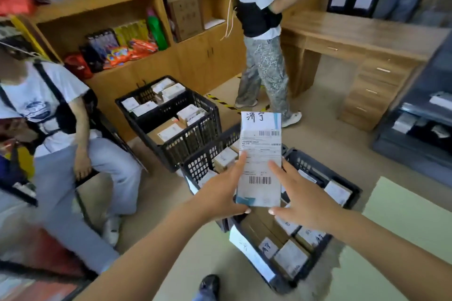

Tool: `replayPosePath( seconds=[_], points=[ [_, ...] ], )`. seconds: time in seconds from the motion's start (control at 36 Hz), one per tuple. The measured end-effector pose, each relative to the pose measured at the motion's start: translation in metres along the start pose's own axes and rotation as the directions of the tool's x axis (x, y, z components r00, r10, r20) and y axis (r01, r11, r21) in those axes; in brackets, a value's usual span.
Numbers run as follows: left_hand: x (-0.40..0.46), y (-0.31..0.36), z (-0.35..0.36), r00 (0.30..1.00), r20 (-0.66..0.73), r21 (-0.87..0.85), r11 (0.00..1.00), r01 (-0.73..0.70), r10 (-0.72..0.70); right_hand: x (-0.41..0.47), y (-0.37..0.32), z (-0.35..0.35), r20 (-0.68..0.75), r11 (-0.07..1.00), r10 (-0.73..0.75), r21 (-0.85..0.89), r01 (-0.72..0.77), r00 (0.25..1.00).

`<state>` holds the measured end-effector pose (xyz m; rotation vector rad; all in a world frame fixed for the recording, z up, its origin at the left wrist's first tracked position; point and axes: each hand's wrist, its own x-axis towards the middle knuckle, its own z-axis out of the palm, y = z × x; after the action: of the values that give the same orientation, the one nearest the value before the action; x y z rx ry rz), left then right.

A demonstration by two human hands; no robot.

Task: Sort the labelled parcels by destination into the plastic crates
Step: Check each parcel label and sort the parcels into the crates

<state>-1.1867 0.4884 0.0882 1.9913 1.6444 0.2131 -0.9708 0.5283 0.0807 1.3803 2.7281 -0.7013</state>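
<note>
Above near crate (305,164), parcel (260,154) pinched between left fingers (241,164), right fingers (276,168)

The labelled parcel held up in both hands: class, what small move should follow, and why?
Probably read the handwritten destination at the top of the parcel, then lower it into the matching crate. Left hand and right hand hold it label up above the crates, not yet placed.

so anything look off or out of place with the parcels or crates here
Nothing stands out. Both hands, left hand and right hand, hold one labelled parcel upright above the near crate; the far crate also holds parcels, none visibly spilled or damaged.
</note>
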Motion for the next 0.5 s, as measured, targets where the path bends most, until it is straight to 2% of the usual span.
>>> replayPosePath(
  seconds=[0.17, 0.28, 0.39, 0.5],
  points=[
    [0.073, -0.064, -0.014, 0.975, 0.18, 0.003, 0.991, -0.137, 0.134, 0.059, -0.002, 0.021, 0.023, 0.975, 0.22, 0.04, -0.221, 0.975],
    [0.108, -0.097, -0.011, 0.927, 0.325, -0.023, 0.981, -0.193, 0.189, 0.088, -0.011, 0.046, 0.06, 0.919, 0.389, 0.04, -0.392, 0.919],
    [0.137, -0.124, 0.006, 0.872, 0.425, -0.068, 0.969, -0.237, 0.243, 0.106, -0.012, 0.068, 0.084, 0.872, 0.485, 0.024, -0.488, 0.87],
    [0.159, -0.143, 0.035, 0.827, 0.498, -0.139, 0.965, -0.222, 0.262, 0.117, -0.009, 0.095, 0.121, 0.8, 0.591, 0.039, -0.599, 0.797]
  ],
)
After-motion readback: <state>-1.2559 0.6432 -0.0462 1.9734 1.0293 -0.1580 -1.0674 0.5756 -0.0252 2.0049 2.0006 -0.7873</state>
